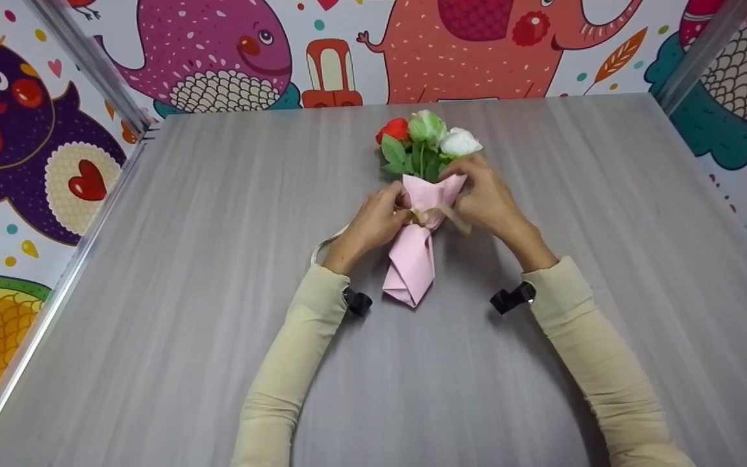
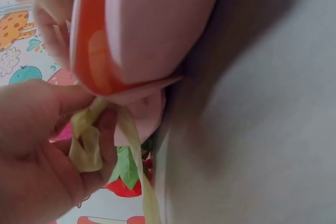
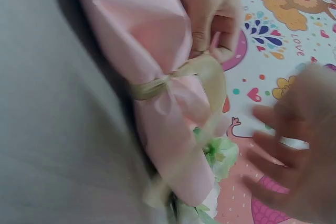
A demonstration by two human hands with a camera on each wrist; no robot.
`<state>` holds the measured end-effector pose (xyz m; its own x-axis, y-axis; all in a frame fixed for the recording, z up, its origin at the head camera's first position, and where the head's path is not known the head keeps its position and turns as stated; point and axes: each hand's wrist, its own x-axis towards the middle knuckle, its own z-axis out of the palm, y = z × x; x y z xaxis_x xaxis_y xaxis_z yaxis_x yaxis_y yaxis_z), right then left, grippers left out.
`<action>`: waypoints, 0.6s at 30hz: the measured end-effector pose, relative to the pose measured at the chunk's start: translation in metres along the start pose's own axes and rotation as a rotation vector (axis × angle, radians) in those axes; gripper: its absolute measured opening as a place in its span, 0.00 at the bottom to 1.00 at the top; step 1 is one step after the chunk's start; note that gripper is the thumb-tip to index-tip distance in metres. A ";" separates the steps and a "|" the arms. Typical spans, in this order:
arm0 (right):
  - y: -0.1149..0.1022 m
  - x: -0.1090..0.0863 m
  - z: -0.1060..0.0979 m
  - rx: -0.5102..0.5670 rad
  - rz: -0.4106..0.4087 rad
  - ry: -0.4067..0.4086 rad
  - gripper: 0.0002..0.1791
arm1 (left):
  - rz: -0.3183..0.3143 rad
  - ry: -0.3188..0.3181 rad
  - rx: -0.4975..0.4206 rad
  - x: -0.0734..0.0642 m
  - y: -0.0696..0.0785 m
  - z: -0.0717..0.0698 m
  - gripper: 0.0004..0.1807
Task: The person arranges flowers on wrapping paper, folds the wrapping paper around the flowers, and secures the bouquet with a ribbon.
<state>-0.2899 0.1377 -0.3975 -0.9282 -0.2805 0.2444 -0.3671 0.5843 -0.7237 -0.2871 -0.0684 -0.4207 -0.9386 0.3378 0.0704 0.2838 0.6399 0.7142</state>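
A bouquet wrapped in pink paper (image 1: 411,263) lies on the grey table, its red rose (image 1: 394,130), pale green flower (image 1: 426,127) and white flower (image 1: 460,141) toward the back. Pale gold ribbon (image 3: 149,88) circles the wrap's narrow waist. My left hand (image 1: 373,220) is at the waist's left side, pinching a ribbon loop (image 2: 86,148) between thumb and fingers. To the right of the wrap, my right hand (image 1: 487,198) has loosely bent fingers. The right wrist view shows it blurred and apart from the ribbon, near a loose, blurred ribbon tail (image 3: 184,166).
The grey table (image 1: 218,311) extends around the bouquet. Cartoon-printed panels (image 1: 341,39) stand behind and at the sides, with metal posts (image 1: 91,58) at the back corners. Black wrist devices (image 1: 513,298) sit below both hands at the beige cuffs.
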 end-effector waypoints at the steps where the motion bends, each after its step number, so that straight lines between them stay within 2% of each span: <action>1: 0.000 0.000 0.002 0.012 -0.019 0.043 0.19 | 0.001 0.001 -0.002 0.000 0.000 0.000 0.03; 3: 0.000 0.000 0.006 0.022 -0.052 0.084 0.19 | 0.004 -0.001 -0.010 -0.001 -0.001 0.000 0.03; 7: 0.000 -0.002 0.016 -0.026 -0.093 -0.017 0.11 | 0.026 0.003 0.000 -0.001 -0.002 -0.001 0.03; 10: 0.002 -0.003 0.021 -0.066 -0.115 -0.083 0.09 | 0.040 -0.006 -0.002 -0.001 -0.003 -0.001 0.03; 18: 0.004 -0.003 0.023 -0.085 -0.161 -0.122 0.07 | 0.060 -0.033 -0.003 0.000 -0.003 -0.001 0.03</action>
<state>-0.2871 0.1235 -0.4164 -0.8449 -0.4624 0.2688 -0.5187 0.5854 -0.6231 -0.2880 -0.0708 -0.4221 -0.9127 0.3985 0.0902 0.3392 0.6159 0.7111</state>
